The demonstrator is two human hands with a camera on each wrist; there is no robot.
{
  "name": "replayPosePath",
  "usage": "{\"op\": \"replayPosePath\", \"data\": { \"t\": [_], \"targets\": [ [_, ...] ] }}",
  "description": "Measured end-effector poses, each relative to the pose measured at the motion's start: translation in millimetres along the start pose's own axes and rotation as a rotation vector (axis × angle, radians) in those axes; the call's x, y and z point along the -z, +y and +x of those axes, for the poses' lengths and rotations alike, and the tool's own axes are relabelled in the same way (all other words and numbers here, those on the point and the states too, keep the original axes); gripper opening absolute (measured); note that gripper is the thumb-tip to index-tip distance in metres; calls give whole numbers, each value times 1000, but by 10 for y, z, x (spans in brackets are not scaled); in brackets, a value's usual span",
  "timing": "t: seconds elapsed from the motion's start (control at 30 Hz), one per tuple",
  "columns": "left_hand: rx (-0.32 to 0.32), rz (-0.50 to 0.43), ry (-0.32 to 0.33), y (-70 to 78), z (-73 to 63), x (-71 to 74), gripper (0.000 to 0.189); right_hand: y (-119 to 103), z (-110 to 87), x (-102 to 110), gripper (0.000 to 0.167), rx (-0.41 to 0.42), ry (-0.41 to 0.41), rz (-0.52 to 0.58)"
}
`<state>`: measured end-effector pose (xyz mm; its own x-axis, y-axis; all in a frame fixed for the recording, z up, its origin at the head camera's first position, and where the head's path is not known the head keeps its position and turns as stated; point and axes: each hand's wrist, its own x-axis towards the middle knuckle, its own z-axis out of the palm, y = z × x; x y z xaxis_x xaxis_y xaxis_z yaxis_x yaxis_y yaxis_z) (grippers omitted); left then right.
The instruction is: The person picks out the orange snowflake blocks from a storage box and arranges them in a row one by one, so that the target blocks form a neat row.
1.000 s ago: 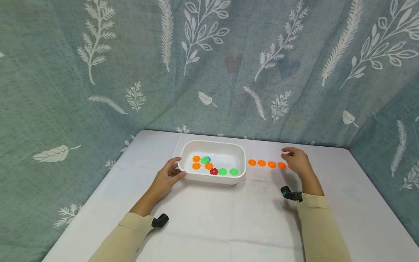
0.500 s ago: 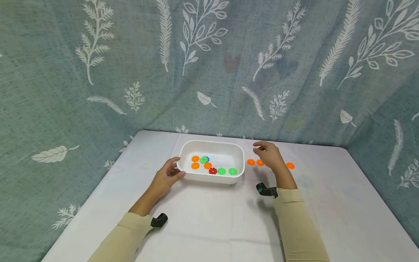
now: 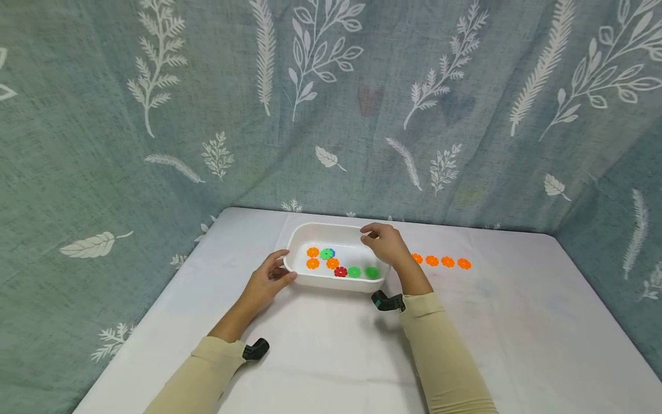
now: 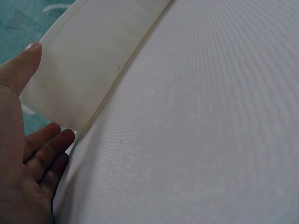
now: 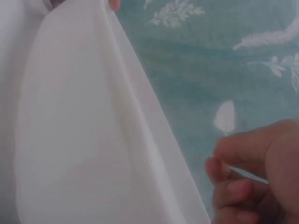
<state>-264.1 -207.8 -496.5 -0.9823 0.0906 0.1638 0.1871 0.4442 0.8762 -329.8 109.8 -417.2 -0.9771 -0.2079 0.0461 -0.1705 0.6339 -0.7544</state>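
A white plastic tub stands on the cloth-covered table, with flower-shaped discs inside. Several are orange, some are green, one is red, and a blue one peeks out from under a green one. My left hand holds the tub's left end, thumb at the front corner and fingers around the side. Over the tub's right end hovers my right hand, its fingers loosely bent. Nothing shows between its fingers in the right wrist view, where the tub's wall fills the left side.
Right of the tub, several orange discs lie in a row on the white tablecloth; my right hand and wrist cover the row's near end. A green patterned curtain rises behind the table.
My right hand has moved left from the far end of the orange row, across it, to above the tub's right end. My left hand has kept its hold on the tub.
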Motion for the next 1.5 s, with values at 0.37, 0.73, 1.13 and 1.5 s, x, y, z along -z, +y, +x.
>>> {"op": "replayPosePath", "data": {
  "t": [0.37,0.73,1.13,1.5],
  "targets": [
    [-16,-14,5,-42,-2,-4,71,-187,111,-312,31,31,-44,25],
    [20,-15,-13,-28,-1,-16,70,-254,201,-588,28,9,-64,9],
    [2,-2,1,-18,-27,5,69,-334,209,-705,23,-75,-116,-185],
    [-17,15,0,-36,-17,11,74,-332,211,-748,34,-146,-145,-286]
  ]
}}
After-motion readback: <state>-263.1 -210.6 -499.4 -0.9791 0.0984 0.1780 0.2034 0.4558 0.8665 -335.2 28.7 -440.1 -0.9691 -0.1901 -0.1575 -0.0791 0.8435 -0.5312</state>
